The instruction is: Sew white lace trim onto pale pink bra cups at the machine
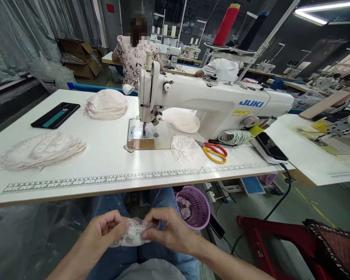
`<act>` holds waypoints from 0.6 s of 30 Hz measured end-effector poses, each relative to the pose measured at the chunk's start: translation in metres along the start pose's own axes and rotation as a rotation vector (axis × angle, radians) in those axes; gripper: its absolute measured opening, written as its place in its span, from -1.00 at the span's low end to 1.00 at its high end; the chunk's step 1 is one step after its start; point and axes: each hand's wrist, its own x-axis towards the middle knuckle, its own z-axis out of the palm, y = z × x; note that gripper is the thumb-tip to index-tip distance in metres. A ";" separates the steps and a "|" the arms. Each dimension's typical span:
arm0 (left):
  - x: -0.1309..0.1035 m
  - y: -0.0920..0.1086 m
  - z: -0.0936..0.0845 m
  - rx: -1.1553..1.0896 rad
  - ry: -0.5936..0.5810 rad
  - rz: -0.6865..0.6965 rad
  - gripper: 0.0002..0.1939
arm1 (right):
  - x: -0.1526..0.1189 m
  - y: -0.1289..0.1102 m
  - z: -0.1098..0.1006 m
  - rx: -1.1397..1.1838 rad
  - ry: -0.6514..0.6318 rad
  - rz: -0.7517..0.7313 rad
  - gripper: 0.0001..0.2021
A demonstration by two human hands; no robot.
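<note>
Over my lap, below the table's front edge, a small piece of white lace fabric (131, 235) is stretched between both hands. My left hand (109, 231) pinches its left side between thumb and fingers. At the opposite side, my right hand (166, 229) pinches the lace in the same way. Part of the piece is hidden behind the fingers. Ahead stands a white sewing machine (218, 99), its needle over the metal plate (137, 133). A round lace piece (185, 149) lies on the table beside red- and yellow-handled scissors (214, 151).
Stacks of lace pieces (43, 149) and pale fabric pieces (106, 104) sit at left near a dark phone (56, 115). A printed ruler (105, 179) runs along the table's front. Below are a purple basket (194, 206) and a red stool (268, 237). Another person (135, 50) sits ahead.
</note>
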 end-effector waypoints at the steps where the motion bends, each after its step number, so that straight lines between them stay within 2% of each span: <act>1: 0.000 -0.001 0.000 0.014 0.009 0.013 -0.55 | 0.000 0.000 0.001 -0.023 0.005 -0.014 -0.71; 5: 0.000 -0.001 0.001 0.052 0.038 0.063 -0.53 | -0.001 0.000 -0.002 -0.136 -0.009 -0.083 -0.82; 10: 0.002 -0.002 0.004 0.034 0.067 0.067 -0.53 | -0.002 0.001 -0.006 -0.154 -0.059 -0.099 -0.76; 15: 0.004 -0.006 0.005 -0.082 -0.088 0.020 -0.55 | -0.002 0.004 -0.007 -0.055 -0.115 -0.040 -0.67; 18: 0.004 -0.007 0.005 -0.087 -0.116 -0.010 -0.56 | -0.001 0.005 -0.008 0.035 -0.144 -0.005 -0.63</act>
